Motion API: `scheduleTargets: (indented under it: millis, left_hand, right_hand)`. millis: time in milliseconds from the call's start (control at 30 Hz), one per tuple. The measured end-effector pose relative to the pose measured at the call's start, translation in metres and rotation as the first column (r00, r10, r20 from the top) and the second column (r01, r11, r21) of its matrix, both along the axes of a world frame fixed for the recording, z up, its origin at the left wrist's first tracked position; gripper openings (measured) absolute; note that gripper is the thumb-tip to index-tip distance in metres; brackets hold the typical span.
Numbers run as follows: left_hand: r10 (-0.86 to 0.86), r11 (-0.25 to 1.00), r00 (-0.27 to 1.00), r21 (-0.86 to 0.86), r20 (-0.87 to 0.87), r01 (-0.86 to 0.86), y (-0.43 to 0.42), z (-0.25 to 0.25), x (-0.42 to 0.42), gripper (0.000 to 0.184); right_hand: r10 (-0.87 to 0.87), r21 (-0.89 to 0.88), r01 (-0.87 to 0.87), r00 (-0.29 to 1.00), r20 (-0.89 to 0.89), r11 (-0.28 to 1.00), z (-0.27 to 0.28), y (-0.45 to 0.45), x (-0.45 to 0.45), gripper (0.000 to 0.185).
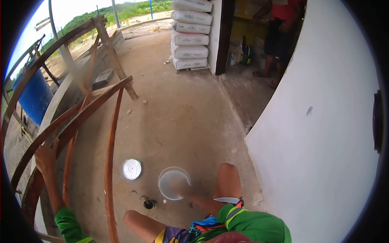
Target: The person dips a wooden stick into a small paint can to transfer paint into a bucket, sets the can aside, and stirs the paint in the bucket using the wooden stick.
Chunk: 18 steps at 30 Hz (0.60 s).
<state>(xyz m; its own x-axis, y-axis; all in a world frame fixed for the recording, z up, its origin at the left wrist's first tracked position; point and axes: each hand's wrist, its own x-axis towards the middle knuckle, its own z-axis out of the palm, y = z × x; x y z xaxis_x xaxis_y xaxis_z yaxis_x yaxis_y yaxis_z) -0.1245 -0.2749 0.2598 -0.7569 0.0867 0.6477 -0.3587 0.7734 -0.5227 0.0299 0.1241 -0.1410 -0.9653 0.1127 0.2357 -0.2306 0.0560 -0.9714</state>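
Note:
My left hand [46, 158] rests at the far left on a reddish-brown wooden beam [77, 121], its fingers bent around the wood. My right hand [185, 191] reaches to the near rim of a clear round bucket [173, 182] on the floor. That hand is smeared by motion, so its fingers cannot be made out. Left of the bucket lies a silvery-white round lid [132, 169]. Between my knees stands a small open can [150, 204] with dark contents and what looks like a brush across its rim.
More wooden pieces [110, 170] slant across the left side. White sacks [190, 39] are stacked by the doorway, where another person [279, 36] stands. A white wall [320, 133] runs along my right. Beyond a low ledge is a blue barrel [34, 95].

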Motion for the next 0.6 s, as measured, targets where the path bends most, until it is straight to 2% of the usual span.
scheduleTargets:
  millis: [33,100,133,233,300,333,433,467,533,567,600]
  left_hand:
    - [-0.003,1.000,1.000,0.005,0.002,0.003,0.002,-0.001,0.001,0.068]
    - [-0.002,1.000,1.000,0.001,0.004,0.002,0.002,-0.002,-0.001,0.068]
    - [0.003,1.000,1.000,-0.001,0.006,-0.003,0.000,-0.002,-0.001,0.068]
    - [0.020,1.000,0.999,0.008,0.042,-0.020,-0.002,-0.001,-0.001,0.068]
    - [0.018,1.000,1.000,0.008,0.018,-0.018,0.004,0.000,0.003,0.069]
    - [0.015,1.000,1.000,0.009,0.006,-0.015,0.007,0.001,0.004,0.070]
    - [-0.022,1.000,0.999,0.020,-0.035,0.023,0.006,-0.001,0.002,0.071]
    - [-0.012,0.999,1.000,0.033,-0.005,0.012,0.003,-0.002,0.003,0.070]
    - [0.026,0.996,0.998,0.084,0.049,-0.030,0.013,0.004,0.007,0.071]
    - [0.035,0.993,0.997,0.110,0.072,-0.043,0.016,0.005,0.009,0.074]
    - [0.021,0.995,0.998,0.095,0.053,-0.026,0.014,0.003,0.010,0.074]
  right_hand:
    - [0.048,-0.096,-0.048,0.999,-0.005,0.994,-0.007,0.008,-0.004,0.018]
    - [-0.073,0.206,0.107,0.984,-0.163,0.973,-0.013,0.016,-0.017,0.016]
    - [-0.109,0.252,0.157,0.975,-0.192,0.955,-0.014,0.014,-0.028,0.016]
    - [-0.189,0.223,0.233,0.961,-0.202,0.946,-0.006,-0.012,-0.048,0.015]
    - [-0.170,0.163,0.185,0.980,-0.102,0.969,0.004,-0.025,-0.042,0.014]
    - [-0.122,0.130,0.123,0.992,-0.014,0.984,0.010,-0.030,-0.033,0.014]
    - [-0.009,0.115,0.015,0.999,-0.049,0.993,0.005,-0.025,-0.006,0.014]
    - [0.067,0.145,-0.048,0.990,-0.125,0.988,-0.013,-0.014,-0.002,0.014]
    - [0.095,0.081,-0.088,0.992,-0.088,0.993,-0.015,0.006,0.003,0.014]
    - [0.031,-0.012,-0.031,0.999,0.031,0.999,0.004,0.014,0.000,0.014]
    - [-0.026,0.083,0.027,1.000,-0.017,0.996,-0.009,0.020,-0.009,0.014]
